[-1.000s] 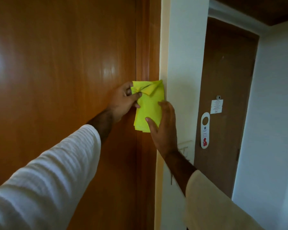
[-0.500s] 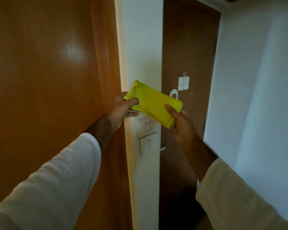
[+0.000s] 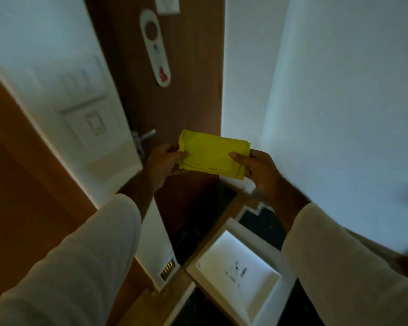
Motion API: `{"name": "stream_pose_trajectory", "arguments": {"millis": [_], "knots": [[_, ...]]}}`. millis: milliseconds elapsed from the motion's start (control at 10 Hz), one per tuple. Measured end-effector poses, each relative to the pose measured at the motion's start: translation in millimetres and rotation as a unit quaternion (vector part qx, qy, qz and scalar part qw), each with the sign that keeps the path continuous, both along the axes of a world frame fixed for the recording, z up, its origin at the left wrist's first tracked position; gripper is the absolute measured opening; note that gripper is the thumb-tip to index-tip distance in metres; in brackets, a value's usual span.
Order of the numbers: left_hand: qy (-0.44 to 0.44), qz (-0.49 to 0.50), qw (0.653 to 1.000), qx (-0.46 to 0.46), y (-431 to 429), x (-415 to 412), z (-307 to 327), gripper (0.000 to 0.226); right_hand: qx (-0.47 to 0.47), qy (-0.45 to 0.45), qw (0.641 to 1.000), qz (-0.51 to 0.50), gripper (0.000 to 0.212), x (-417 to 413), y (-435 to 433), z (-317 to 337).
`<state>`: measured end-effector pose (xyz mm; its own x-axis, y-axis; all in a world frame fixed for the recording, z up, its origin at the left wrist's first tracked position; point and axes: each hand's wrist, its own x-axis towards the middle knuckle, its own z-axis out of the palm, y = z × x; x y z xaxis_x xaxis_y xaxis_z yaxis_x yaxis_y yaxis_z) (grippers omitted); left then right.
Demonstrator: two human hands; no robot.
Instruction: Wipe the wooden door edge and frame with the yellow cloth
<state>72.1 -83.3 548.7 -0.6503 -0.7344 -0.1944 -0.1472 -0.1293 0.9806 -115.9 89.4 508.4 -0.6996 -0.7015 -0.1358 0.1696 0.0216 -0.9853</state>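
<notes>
- The yellow cloth [image 3: 212, 153] is held in open air between both hands, clear of every surface — the brown door [image 3: 186, 90] with its metal handle [image 3: 144, 137] lies behind it.
- The left hand [image 3: 163, 163] is closed on the cloth's left edge, thumb on top.
- The right hand [image 3: 259, 169] is pinched on the right edge.
- The cloth is seen folded into a flat rectangle, layered edges showing along its lower side.
- A white wall [image 3: 339, 90] stands close on the right; a switch plate [image 3: 96, 124] and the wooden door edge [image 3: 21, 172] sit left.

One yellow cloth [image 3: 212, 152], two hands [image 3: 161, 161], one door hanger [image 3: 156, 47], two wall switch plates [image 3: 80, 78].
</notes>
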Motion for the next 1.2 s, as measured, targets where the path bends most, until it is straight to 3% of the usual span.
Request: {"name": "stream_pose_trajectory", "arguments": {"millis": [200, 300, 500, 600, 700, 1000, 1100, 1200], "knots": [[-0.107, -0.039, 0.993, 0.016, 22.4, -54.1, -166.0, 0.047, 0.135, -0.049, 0.990, -0.008, 0.040, -37.8, 52.9, -152.5], [-0.145, -0.055, 0.988, 0.011, 32.5, -66.0, -241.1, 0.041, 0.206, -0.056, 0.977, -0.029, 0.038, -42.8, 71.3, -228.0], [-0.253, -0.070, 0.965, 0.001, 51.9, -80.9, -399.7, 0.047, 0.312, -0.059, 0.947, -0.047, 0.045, -32.4, 98.4, -380.3], [-0.305, -0.102, 0.944, -0.070, 64.8, -80.1, -469.9, 0.045, 0.366, -0.051, 0.928, -0.049, 0.049, -20.1, 106.9, -457.2], [-0.335, -0.126, 0.928, -0.105, 76.1, -76.5, -529.8, 0.038, 0.416, -0.018, 0.908, -0.045, 0.039, -1.2, 114.7, -516.6], [-0.375, -0.162, 0.898, -0.162, 84.5, -71.4, -637.8, 0.033, 0.508, 0.091, 0.856, -0.030, 0.037, 22.4, 121.5, -580.7], [-0.403, -0.199, 0.864, -0.225, 89.5, -72.1, -631.8, 0.035, 0.541, 0.143, 0.829, -0.008, 0.047, 25.1, 118.3, -581.1], [-0.444, -0.251, 0.790, -0.339, 96.4, -72.9, -615.1, 0.047, 0.563, 0.234, 0.793, 0.009, 0.057, 27.6, 113.7, -565.4]]}}
